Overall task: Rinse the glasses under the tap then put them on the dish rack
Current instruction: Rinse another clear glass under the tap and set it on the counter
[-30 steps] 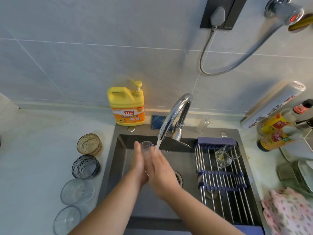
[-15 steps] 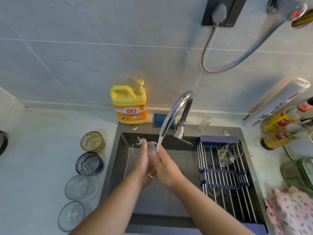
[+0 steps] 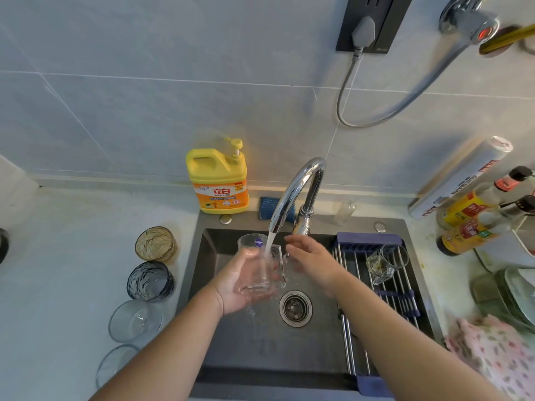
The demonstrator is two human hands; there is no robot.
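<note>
My left hand [image 3: 236, 280] grips a clear glass mug [image 3: 257, 266] over the dark sink [image 3: 252, 351], and the stream from the chrome tap [image 3: 295, 192] falls onto it beside its handle. To the right of the mug, apart from it, my right hand [image 3: 314, 260] hovers with its fingers spread. One clear glass mug [image 3: 382, 263] lies on the roll-up dish rack [image 3: 385, 296] across the sink's right side. Left of the sink stand an amber glass [image 3: 156, 243], a dark blue glass [image 3: 150, 280] and two clear glasses [image 3: 136, 319].
A yellow detergent bottle [image 3: 218, 176] and a blue sponge [image 3: 267, 205] sit behind the sink. Sauce bottles [image 3: 474, 221] and a wrap roll [image 3: 460, 178] crowd the right counter. Stacked dishes [image 3: 518, 293] and a pink cloth [image 3: 498, 351] lie at the right edge.
Both hands were clasped around the mug under the stream. Now my right hand has let go and moved right, while my left hand alone holds the mug.
</note>
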